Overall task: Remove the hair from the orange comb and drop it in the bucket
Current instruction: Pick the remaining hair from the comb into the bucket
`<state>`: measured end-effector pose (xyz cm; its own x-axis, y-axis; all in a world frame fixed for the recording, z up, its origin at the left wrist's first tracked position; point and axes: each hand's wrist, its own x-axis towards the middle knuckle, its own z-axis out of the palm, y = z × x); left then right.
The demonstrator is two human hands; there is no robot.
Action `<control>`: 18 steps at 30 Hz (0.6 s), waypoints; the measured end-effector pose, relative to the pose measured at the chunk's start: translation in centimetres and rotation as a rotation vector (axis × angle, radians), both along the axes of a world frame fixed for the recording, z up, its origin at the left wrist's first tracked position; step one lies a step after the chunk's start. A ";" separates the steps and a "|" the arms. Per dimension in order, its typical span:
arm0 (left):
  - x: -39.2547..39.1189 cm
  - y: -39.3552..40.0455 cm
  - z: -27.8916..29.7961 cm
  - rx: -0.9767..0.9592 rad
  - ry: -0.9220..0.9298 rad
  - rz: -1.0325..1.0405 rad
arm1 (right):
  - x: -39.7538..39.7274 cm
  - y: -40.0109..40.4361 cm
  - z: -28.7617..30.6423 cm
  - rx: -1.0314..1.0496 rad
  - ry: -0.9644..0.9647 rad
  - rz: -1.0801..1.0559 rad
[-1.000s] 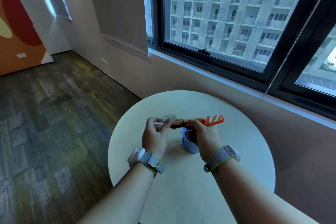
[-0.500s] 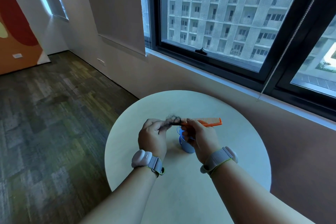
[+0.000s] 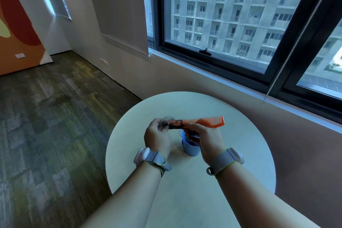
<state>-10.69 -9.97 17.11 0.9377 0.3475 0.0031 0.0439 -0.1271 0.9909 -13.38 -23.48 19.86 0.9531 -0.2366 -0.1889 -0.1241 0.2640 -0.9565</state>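
My right hand (image 3: 202, 139) grips the orange comb (image 3: 207, 122) near its middle and holds it level above the table, teeth end pointing right. A dark clump of hair (image 3: 173, 123) clings to the comb's left end. My left hand (image 3: 157, 135) pinches that hair with its fingertips. The small blue bucket (image 3: 190, 146) stands on the round table just below the comb, partly hidden by my right hand.
The round pale table (image 3: 240, 153) stands close to a wall under a large window (image 3: 231, 15). A blind cord (image 3: 288, 46) hangs at the right. Carpeted floor (image 3: 46, 126) spreads to the left of the table.
My left hand has stayed at the comb's left end while tugging the hair; the clump now bunches darker at the comb's tip. The comb has tilted slightly.
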 end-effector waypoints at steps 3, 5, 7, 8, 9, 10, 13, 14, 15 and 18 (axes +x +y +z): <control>-0.1 0.1 0.3 -0.037 0.002 -0.069 | 0.2 -0.2 0.6 -0.026 -0.015 0.028; -0.1 0.3 0.7 -0.003 -0.004 -0.121 | 0.1 -0.1 0.8 -0.092 -0.052 0.042; 0.1 0.5 0.8 0.194 -0.100 -0.177 | 0.1 0.0 0.8 -0.156 -0.092 0.031; 0.0 0.6 0.8 0.293 -0.151 -0.183 | 0.2 0.1 0.7 -0.185 -0.107 0.021; -0.2 0.7 0.9 0.346 -0.183 -0.173 | 0.3 0.1 0.6 -0.214 -0.117 0.015; -0.5 0.7 1.0 0.341 -0.202 -0.154 | 0.4 0.1 0.5 -0.241 -0.121 0.010; -1.4 0.5 1.6 0.339 -0.285 -0.173 | 0.5 0.1 0.2 -0.301 -0.124 0.015; -1.5 0.3 1.7 0.405 -0.327 -0.208 | 0.5 0.1 0.1 -0.311 -0.126 0.016; -1.4 0.3 1.6 0.476 -0.355 -0.242 | 0.5 0.2 0.1 -0.311 -0.127 0.014; -0.7 0.3 1.5 0.588 -0.357 -0.329 | 0.5 0.0 0.1 -0.299 -0.130 0.009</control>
<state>-11.37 -9.68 18.65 0.9000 -0.1024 0.4237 -0.3981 -0.5893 0.7031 -12.92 -23.51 20.00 0.9669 -0.2551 0.0113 0.0033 -0.0317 -0.9995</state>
